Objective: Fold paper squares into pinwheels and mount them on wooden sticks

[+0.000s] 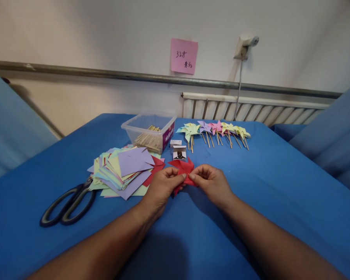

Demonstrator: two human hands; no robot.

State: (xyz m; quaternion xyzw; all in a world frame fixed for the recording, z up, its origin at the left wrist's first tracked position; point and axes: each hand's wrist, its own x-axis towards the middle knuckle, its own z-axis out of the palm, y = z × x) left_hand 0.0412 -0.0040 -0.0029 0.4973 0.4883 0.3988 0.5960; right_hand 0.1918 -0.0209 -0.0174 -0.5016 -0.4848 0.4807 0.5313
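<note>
Red pinwheel (paper) in left hand and right hand

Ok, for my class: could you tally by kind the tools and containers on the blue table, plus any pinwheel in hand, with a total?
Scissors: 1 pair
Clear plastic tub: 1
Small white boxes: 2
Red paper pinwheel, held by the left hand and right hand: 1
Total: 5
</note>
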